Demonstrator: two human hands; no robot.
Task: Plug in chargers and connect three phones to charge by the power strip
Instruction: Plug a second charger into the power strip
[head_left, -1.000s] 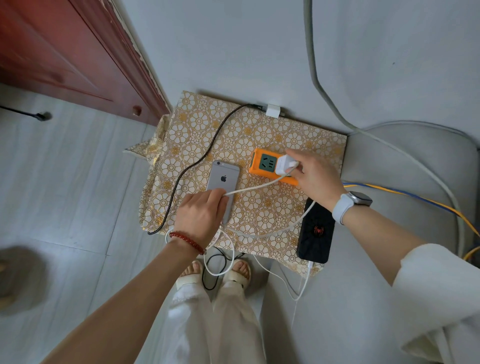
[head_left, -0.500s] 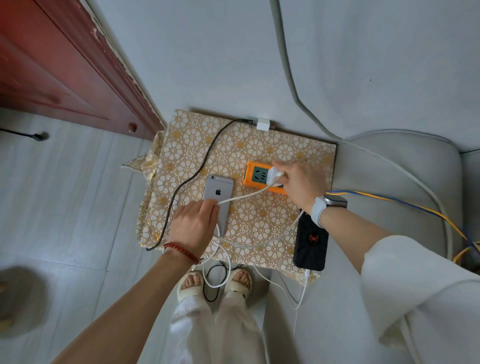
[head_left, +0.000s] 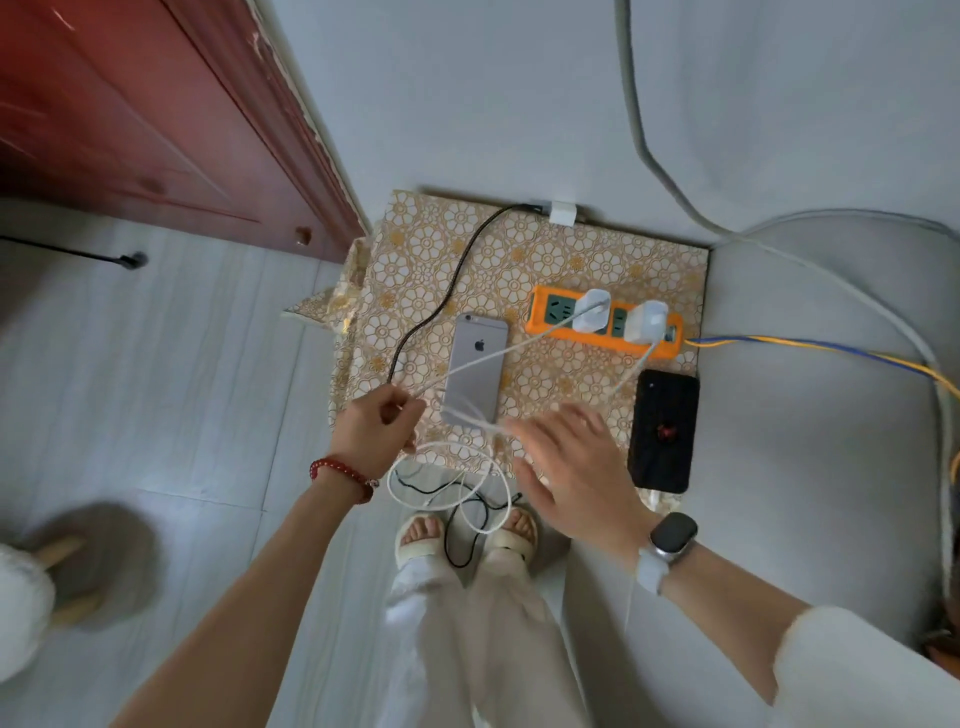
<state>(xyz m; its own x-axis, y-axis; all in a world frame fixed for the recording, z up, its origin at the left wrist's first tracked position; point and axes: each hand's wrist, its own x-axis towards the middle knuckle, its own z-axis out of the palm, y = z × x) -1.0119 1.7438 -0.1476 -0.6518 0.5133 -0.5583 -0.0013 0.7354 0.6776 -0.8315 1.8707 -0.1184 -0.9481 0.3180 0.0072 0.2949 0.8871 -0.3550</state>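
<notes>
Two white chargers (head_left: 592, 310) sit plugged into the orange power strip (head_left: 550, 323) at one o'clock on the bench (head_left: 467, 260), left hand (head_left: 375, 431) pinching a white cable (head_left: 498, 353) over the silver phone (head_left: 475, 364), right hand (head_left: 576, 467) relaxed beside the black phone (head_left: 662, 436).

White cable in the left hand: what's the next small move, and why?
Probably feed its free end to the silver phone. The left hand pinches the white cable, which runs from a charger in the power strip, with the phone lying just beside.
</notes>
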